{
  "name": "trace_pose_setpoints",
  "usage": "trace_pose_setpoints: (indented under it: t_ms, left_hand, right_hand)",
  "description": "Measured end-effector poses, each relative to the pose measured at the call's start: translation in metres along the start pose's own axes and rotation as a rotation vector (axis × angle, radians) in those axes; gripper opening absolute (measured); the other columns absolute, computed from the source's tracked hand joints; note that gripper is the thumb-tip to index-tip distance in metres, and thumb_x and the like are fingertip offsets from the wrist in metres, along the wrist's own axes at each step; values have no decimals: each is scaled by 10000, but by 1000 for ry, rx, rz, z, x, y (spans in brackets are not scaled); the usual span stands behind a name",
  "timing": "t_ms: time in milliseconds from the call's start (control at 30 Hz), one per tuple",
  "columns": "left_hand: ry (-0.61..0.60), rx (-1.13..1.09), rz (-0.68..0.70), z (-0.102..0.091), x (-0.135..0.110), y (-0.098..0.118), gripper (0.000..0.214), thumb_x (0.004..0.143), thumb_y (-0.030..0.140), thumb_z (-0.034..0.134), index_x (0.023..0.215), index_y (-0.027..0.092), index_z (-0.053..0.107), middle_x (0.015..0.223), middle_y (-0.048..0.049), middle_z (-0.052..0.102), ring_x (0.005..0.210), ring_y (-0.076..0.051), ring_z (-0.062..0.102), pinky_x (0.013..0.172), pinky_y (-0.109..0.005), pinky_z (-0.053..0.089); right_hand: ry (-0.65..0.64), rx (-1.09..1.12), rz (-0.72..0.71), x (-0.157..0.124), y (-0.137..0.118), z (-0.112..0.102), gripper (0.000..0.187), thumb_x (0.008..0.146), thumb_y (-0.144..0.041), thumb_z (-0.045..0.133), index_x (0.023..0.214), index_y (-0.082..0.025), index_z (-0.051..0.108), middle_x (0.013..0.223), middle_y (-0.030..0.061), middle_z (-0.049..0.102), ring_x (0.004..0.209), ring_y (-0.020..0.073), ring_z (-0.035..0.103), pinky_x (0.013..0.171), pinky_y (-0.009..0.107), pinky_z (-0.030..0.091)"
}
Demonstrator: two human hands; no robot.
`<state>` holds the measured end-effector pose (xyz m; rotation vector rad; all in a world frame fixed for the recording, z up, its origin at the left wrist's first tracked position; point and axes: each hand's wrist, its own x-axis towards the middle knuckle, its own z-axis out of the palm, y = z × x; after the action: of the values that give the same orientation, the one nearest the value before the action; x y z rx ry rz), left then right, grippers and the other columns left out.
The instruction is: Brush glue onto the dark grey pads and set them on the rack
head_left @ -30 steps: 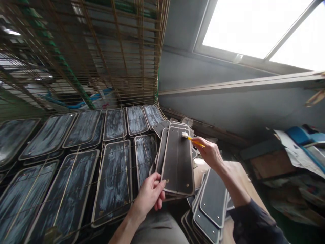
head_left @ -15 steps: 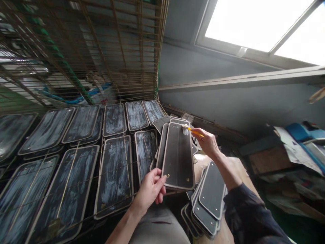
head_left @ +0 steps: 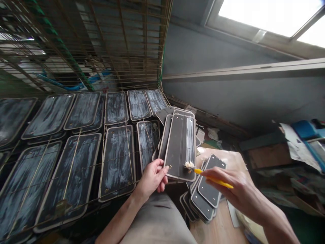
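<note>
A dark rectangular panel (head_left: 175, 142) with a pale edge, rounded corners and small metal studs lies tilted on several similar ones. My left hand (head_left: 153, 176) pinches its lower left corner, thumb on top beside a stud. In my right hand (head_left: 228, 184) is a brush with a yellow handle (head_left: 214, 181). Its pale bristles (head_left: 189, 165) touch the panel's lower right part. A white streaky coat (head_left: 189, 139) runs down the panel's right half from near the top to the bristles; the left half is dark and uncoated.
Rows of panels with white streaks (head_left: 115, 162) lie on wire racks to the left. Another stack of dark panels (head_left: 210, 183) sits on a wooden board (head_left: 228, 156) at the right. A wire frame (head_left: 142, 40) rises behind, beside a grey wall (head_left: 228, 98) and window.
My right hand has drawn the brush down the panel's right half from its top, leaving a long white streak. The left hand keeps its hold on the corner. The view has shifted slightly.
</note>
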<state>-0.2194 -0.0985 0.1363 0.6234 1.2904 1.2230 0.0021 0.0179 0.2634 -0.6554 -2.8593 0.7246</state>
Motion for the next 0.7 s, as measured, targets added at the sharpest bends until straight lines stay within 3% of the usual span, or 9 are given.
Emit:
trace_pose_setpoints:
  t_ms: [133, 300, 533, 700]
  left_hand:
    - [-5, -10, -2, -1, -1, 0, 343, 865, 514, 496, 924, 180, 443, 556, 35, 573, 341, -73, 487, 307, -128, 323]
    - [-12, 2, 1, -2, -2, 1, 337, 888, 517, 444, 886, 181, 437, 568, 23, 579, 363, -81, 513, 320, -133, 336]
    - [3, -20, -1, -1, -2, -2, 348, 888, 524, 438, 931, 179, 442, 563, 28, 573, 358, -87, 511, 315, -137, 330]
    - [13, -44, 17, 0, 0, -5, 341, 895, 518, 432, 940, 180, 441, 568, 33, 568, 351, -84, 502, 310, -138, 318]
  right_hand:
    - [-111, 98, 15, 5, -9, -1, 161, 991, -311, 483, 1072, -242, 606, 849, 30, 647, 699, 166, 616, 639, 245, 470]
    - [-104, 273, -68, 41, 7, 6, 192, 992, -330, 490, 1045, -202, 623, 843, 27, 658, 707, 144, 634, 647, 219, 494]
    - [122, 483, -51, 103, 57, 26, 296, 976, -405, 498, 1048, -156, 641, 926, 65, 664, 720, 177, 668, 685, 278, 561]
    - [367, 314, -37, 134, 74, 22, 306, 967, -440, 503, 1073, -183, 632, 816, 39, 670, 726, 196, 678, 681, 289, 561]
